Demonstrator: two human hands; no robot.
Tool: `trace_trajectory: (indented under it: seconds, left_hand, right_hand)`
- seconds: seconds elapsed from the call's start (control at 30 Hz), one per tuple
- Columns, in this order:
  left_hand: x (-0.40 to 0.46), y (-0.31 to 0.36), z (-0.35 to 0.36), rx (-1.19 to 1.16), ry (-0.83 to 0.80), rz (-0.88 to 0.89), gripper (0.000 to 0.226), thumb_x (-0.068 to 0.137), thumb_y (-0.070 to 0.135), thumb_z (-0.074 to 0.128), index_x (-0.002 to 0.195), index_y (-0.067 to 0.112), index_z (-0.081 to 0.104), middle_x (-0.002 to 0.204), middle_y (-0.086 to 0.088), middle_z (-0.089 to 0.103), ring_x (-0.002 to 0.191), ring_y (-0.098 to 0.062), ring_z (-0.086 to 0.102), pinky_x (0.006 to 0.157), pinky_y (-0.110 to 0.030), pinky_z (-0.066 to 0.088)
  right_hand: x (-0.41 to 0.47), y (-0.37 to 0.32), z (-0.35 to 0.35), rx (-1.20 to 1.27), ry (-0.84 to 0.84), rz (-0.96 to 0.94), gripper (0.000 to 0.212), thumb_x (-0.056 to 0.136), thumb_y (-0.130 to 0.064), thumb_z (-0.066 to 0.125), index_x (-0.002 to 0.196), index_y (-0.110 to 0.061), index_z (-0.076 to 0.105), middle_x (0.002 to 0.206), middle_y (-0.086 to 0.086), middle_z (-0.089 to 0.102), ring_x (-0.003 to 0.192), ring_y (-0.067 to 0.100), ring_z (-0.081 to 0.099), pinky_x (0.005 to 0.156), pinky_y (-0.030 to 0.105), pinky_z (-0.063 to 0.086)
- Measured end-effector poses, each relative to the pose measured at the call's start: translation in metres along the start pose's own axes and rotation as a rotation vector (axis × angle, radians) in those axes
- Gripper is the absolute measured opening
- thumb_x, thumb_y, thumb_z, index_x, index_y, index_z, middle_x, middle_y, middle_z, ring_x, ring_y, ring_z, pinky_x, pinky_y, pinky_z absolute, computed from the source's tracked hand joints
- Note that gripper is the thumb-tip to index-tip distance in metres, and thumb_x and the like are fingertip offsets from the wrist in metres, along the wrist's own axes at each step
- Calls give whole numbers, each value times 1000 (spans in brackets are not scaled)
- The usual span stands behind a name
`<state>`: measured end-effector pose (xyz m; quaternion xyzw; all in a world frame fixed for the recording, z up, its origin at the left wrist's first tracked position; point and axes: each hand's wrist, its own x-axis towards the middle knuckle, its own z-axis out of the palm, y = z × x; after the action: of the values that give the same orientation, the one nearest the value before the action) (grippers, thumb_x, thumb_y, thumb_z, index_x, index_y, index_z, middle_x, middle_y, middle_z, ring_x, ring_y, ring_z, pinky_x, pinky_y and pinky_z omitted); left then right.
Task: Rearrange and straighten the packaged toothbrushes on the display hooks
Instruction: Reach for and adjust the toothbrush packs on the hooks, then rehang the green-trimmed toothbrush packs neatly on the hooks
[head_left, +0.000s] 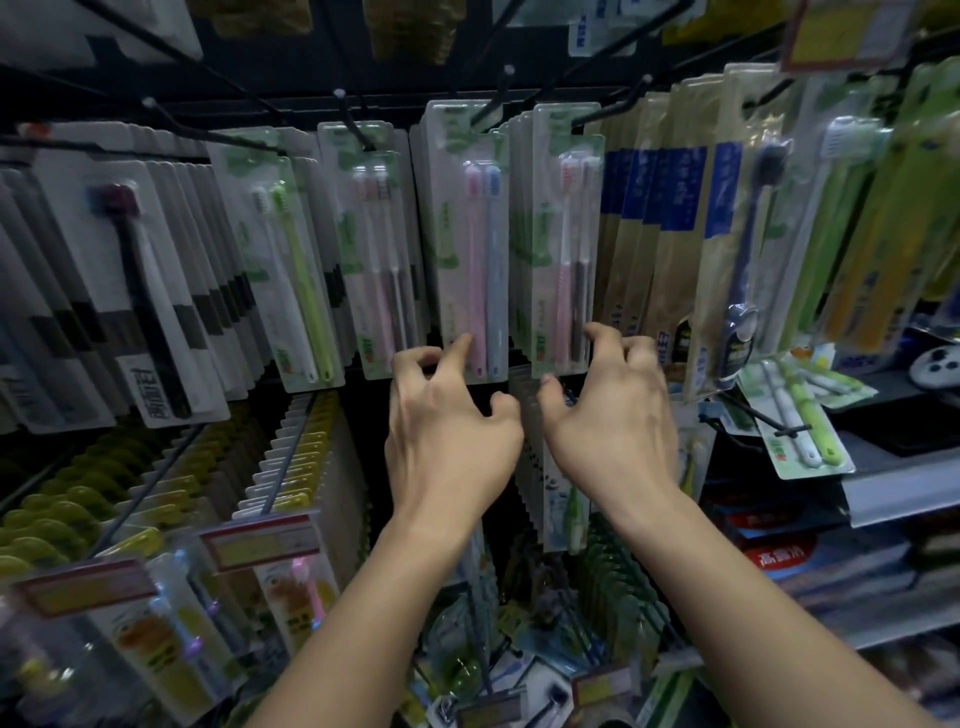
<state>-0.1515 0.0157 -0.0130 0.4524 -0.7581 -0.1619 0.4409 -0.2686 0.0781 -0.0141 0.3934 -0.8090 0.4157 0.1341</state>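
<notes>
Rows of packaged toothbrushes hang from black display hooks (608, 104). A pack with a pink and a blue brush (470, 244) hangs at centre. Just right of it hangs a pack with a pink and a dark brush (566, 239). My left hand (447, 421) is under the pink-and-blue pack, fingers spread, with fingertips touching its bottom edge. My right hand (608, 405) is curled under the pink-and-dark pack, fingers touching its lower edge and the tan packs beside it. Neither hand closes around a pack.
White packs with a black brush (140, 291) fill the left hooks. Tan and blue packs (654, 234) and green packs hang to the right. A loose green-and-white pack (795, 415) lies on a shelf at right. Lower hooks with yellow packs and price tags (260, 540) stand below.
</notes>
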Motion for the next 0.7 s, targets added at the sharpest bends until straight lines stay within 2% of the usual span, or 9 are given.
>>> trace_trajectory:
  seconds: [0.1, 0.27, 0.43, 0.57, 0.7]
  left_hand:
    - [-1, -1, -4, -9, -10, 13, 61, 92, 38, 64, 152, 37, 49, 143, 6, 40, 127, -19, 54, 94, -30, 44]
    - [-3, -3, -15, -20, -14, 17, 58, 94, 38, 63, 151, 37, 51, 142, 6, 43, 126, -20, 54, 101, -38, 50]
    - [-1, -10, -27, -21, 14, 21, 54, 93, 39, 63, 147, 36, 55, 138, 6, 49, 121, -20, 58, 100, -37, 50]
    - [3, -18, -38, -7, 49, 3, 45, 93, 40, 64, 137, 34, 60, 131, 6, 53, 112, -19, 61, 95, -40, 55]
    - [9, -27, -50, -37, 104, -14, 36, 89, 33, 67, 125, 30, 66, 120, 5, 60, 106, -20, 65, 94, -37, 53]
  right_hand:
    - [-3, -4, -2, -1, 2, 0, 61, 97, -43, 61, 151, -23, 41, 143, 11, 43, 134, 33, 46, 97, 44, 48]
    - [-10, -14, -4, 12, 6, -26, 58, 97, -43, 60, 149, -23, 44, 137, 7, 46, 131, 30, 47, 97, 41, 48]
    - [-18, -25, -1, 29, 1, -89, 52, 98, -42, 60, 145, -23, 47, 130, 5, 49, 125, 27, 50, 92, 38, 48]
    - [-24, -39, 4, 71, -14, -146, 44, 100, -39, 59, 141, -24, 51, 126, 3, 53, 120, 24, 53, 90, 36, 48]
    - [-29, -57, 13, 105, -41, -208, 39, 100, -37, 58, 136, -22, 56, 125, 3, 55, 119, 26, 56, 93, 40, 51]
